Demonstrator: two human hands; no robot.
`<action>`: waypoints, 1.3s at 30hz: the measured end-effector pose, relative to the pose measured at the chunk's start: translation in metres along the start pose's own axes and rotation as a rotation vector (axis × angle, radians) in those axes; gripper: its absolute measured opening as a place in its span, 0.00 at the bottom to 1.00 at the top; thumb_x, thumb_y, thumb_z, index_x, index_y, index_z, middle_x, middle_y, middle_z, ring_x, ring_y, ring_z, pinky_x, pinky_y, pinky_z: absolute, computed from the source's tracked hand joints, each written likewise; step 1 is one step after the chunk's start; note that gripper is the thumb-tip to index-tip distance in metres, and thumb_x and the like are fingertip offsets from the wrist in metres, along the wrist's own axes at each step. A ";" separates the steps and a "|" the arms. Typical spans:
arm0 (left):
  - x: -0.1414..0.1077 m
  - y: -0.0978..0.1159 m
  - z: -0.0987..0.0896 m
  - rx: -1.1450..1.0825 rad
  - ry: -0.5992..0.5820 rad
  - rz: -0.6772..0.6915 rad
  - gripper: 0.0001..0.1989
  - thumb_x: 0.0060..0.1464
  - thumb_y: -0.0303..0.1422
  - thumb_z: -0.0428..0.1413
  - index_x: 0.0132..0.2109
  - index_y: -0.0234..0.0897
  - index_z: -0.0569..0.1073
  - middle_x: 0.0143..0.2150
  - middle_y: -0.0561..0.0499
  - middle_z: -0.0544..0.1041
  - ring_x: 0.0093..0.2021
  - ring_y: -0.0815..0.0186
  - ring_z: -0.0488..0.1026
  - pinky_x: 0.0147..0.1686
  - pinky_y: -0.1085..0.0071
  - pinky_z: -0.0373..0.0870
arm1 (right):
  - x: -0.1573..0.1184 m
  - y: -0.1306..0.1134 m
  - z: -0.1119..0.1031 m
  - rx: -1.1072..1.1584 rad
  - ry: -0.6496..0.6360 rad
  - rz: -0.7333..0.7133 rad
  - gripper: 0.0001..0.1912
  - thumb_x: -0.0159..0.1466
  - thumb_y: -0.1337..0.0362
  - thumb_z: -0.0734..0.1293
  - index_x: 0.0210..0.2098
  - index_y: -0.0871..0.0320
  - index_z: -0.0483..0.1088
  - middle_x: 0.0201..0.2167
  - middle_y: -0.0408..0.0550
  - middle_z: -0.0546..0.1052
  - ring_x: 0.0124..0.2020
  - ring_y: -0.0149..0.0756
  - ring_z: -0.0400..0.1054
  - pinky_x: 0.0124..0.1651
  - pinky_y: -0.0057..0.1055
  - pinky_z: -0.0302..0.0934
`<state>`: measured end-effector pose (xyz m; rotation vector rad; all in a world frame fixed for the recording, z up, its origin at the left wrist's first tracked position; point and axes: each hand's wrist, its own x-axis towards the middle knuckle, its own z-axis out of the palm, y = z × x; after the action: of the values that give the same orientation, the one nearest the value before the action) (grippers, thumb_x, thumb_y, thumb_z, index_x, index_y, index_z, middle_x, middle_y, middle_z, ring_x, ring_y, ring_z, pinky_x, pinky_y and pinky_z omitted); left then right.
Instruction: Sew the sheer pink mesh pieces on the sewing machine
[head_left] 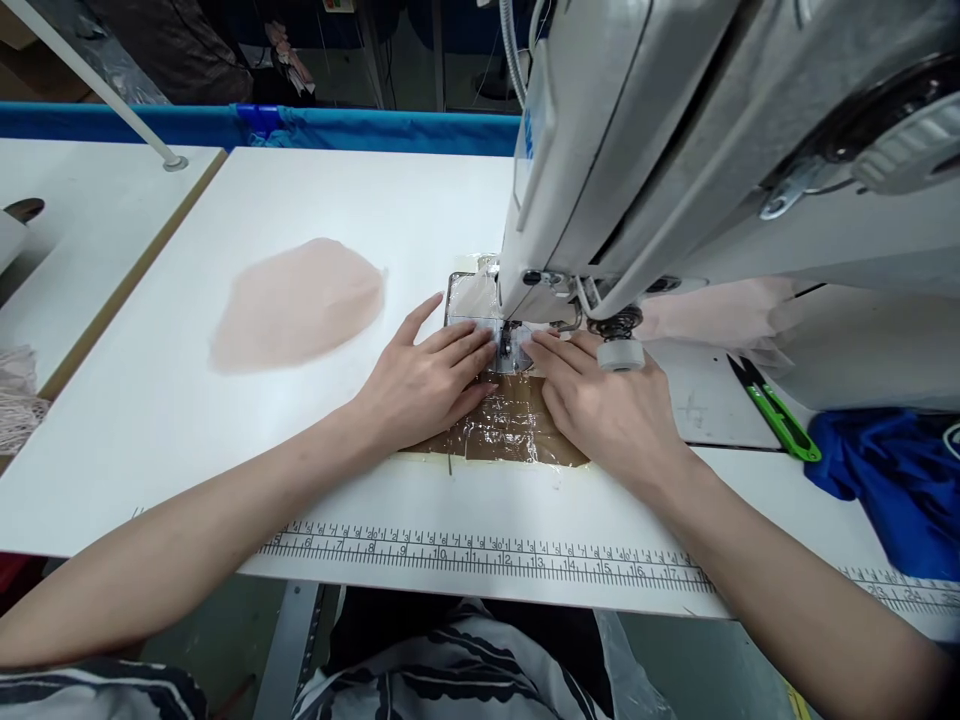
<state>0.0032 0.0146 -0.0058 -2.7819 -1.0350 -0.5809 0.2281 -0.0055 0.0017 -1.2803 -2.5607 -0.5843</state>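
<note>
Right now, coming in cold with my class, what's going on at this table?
A person is at a sewing machine, the left hand and right hand laid palm down on either side of the needle area. Brown tape lies between them. A pink piece lies to the left; green snips and blue cloth lie to the right.

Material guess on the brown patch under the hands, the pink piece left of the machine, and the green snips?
Brown patch: likely plastic packing tape, glossy; sharp glare and creases.
Pink piece: probably thin fabric, matte; soft pale surface, no glare.
Snips: handle looks like smooth plastic, solid bright green; dark blades probably metal, finish unclear.
</note>
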 end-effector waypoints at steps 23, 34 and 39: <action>-0.008 0.023 -0.034 -0.088 -0.063 0.032 0.14 0.65 0.32 0.52 0.55 0.32 0.70 0.48 0.44 0.78 0.43 0.62 0.76 0.33 0.67 0.72 | -0.001 0.006 -0.010 0.218 0.147 0.063 0.17 0.63 0.76 0.60 0.40 0.57 0.78 0.29 0.47 0.80 0.41 0.41 0.73 0.53 0.42 0.62; -0.001 0.015 -0.034 -0.795 -0.059 -0.396 0.08 0.66 0.35 0.50 0.39 0.38 0.68 0.41 0.50 0.77 0.42 0.65 0.73 0.40 0.67 0.68 | 0.004 -0.012 -0.027 1.141 -0.333 0.325 0.10 0.61 0.55 0.71 0.31 0.54 0.78 0.30 0.44 0.77 0.27 0.31 0.67 0.28 0.29 0.58; 0.000 0.013 -0.039 -1.259 -0.167 -0.692 0.10 0.67 0.40 0.47 0.39 0.40 0.65 0.20 0.60 0.62 0.16 0.75 0.56 0.17 0.75 0.53 | 0.006 -0.011 -0.028 1.524 -0.505 0.496 0.08 0.62 0.60 0.68 0.33 0.57 0.76 0.23 0.41 0.76 0.18 0.27 0.65 0.20 0.27 0.57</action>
<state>-0.0002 -0.0047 0.0307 -3.3393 -2.3431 -1.5356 0.2166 -0.0193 0.0259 -1.2545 -1.7864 1.5995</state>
